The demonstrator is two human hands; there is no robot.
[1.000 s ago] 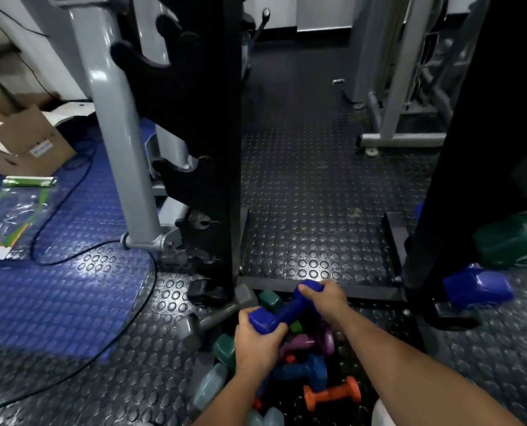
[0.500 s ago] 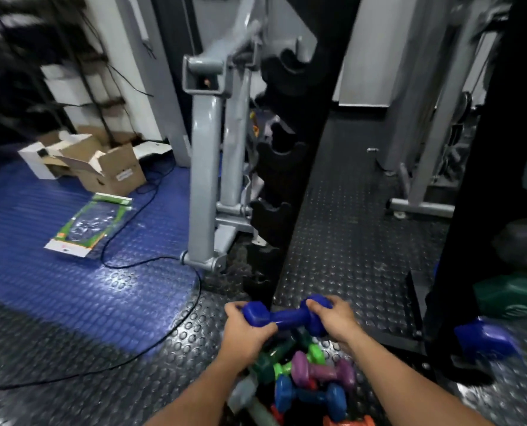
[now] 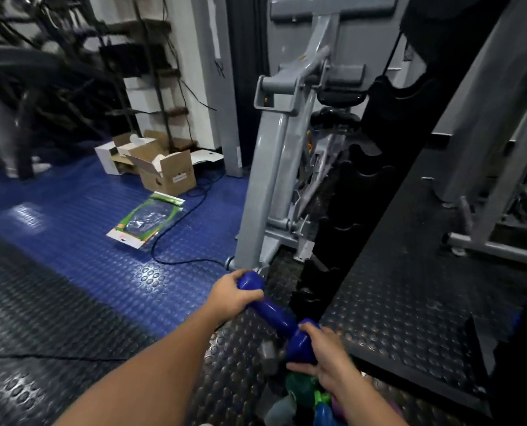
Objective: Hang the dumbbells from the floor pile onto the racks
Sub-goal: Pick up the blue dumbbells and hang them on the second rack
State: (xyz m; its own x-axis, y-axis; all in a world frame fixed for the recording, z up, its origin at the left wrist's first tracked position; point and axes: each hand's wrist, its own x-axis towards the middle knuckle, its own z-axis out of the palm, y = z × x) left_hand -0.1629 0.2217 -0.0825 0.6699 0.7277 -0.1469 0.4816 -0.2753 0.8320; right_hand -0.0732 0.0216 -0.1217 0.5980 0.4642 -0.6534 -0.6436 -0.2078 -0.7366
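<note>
Head view is showing both hands carrying one blue dumbbell (image 3: pixel 271 309) above the studded floor (image 3: pixel 409 318), tilted, at about six o'clock from the black rack (image 3: pixel 357 210). The left hand (image 3: pixel 229 295) is curling its grip round the upper bulb; the right hand (image 3: pixel 323 353) is cupping the lower bulb, fingers wrapped underneath. The coating is looking glossy and smooth, likely vinyl, so I am judging it somewhat slippery and rigid, small but dense. Holding by the two rounded heads is leaving the narrow handle free, which should be the part to drop into a rack notch. The floor pile (image 3: pixel 305 395) is lying at five o'clock below the hands: green, grey and blue pieces. The rack's scalloped cradles are looking matte black.
</note>
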